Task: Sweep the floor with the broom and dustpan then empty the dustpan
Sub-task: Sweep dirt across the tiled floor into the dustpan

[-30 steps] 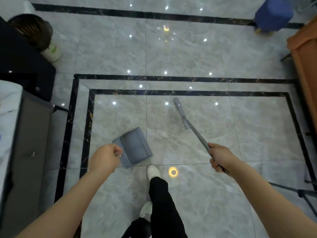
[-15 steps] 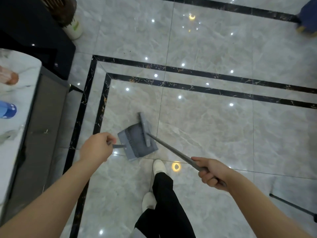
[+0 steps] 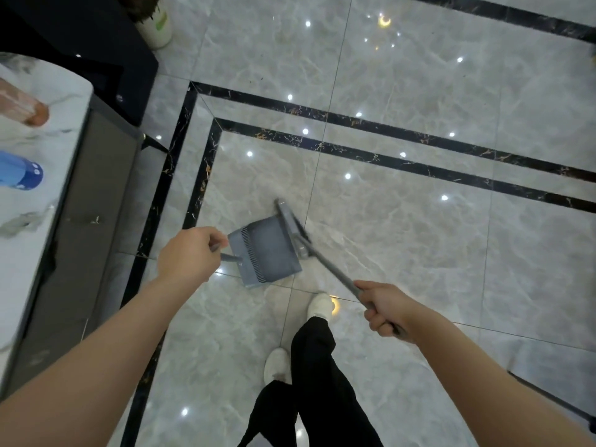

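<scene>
Dustpan (image 3: 269, 250) handle sat in our left grip (image 3: 188, 253), fingers curled round it; our right grip (image 3: 385, 309) clenched the broom (image 3: 322, 262) handle, arm outstretched.

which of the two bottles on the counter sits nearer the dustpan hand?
The blue bottle; it lies lower on the counter, closer to the left hand than the orange bottle beyond it.

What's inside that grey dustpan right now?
The dustpan shows a bare grey tray with a comb ridge near its handle; no dirt is visible. The broom head lies along its open lip, hiding that edge. Fine dust would be too small to tell.
</scene>
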A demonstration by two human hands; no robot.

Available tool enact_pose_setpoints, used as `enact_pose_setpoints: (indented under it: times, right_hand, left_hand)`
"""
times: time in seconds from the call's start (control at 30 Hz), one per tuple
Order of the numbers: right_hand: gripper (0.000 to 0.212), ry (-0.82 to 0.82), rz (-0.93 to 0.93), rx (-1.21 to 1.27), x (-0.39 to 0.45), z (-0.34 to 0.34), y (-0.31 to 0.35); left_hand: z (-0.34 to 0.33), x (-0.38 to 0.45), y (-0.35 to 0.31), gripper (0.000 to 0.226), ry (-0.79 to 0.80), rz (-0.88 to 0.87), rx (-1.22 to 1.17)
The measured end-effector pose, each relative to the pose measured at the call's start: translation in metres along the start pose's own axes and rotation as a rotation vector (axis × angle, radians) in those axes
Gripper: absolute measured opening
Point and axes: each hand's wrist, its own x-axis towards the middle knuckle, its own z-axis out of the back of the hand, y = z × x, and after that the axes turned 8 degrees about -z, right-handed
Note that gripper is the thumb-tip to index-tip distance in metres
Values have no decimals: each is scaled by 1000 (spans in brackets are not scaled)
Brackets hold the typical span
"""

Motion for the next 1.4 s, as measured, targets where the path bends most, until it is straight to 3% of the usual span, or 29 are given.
enact_pose_setpoints:
  times: [0.1, 0.2, 0.47, 0.87, 1.03, 1.2, 1.4]
  right_hand:
    - [33, 150, -52, 119, -8, 11, 18]
    - [28, 196, -70, 180, -21, 33, 38]
    - [31, 76, 95, 129, -56, 69, 126]
    - [29, 50, 240, 126, -107, 59, 334]
    - [30, -36, 259, 73, -109, 41, 423]
    - [19, -157, 240, -21, -96, 20, 501]
    - [25, -212, 244, -41, -68, 21, 569]
  left_hand:
    - [4, -1, -2, 26, 3, 24, -5]
    - [7, -3, -8, 24, -16, 68, -25]
    - [39, 22, -45, 25, -146, 149, -188]
    - [166, 137, -66, 24, -324, 218, -312]
    - [210, 194, -61, 22, -336, 254, -334]
    - [246, 253, -51, 21, -312, 298, -369]
    - [264, 314, -42, 22, -315, 351, -424]
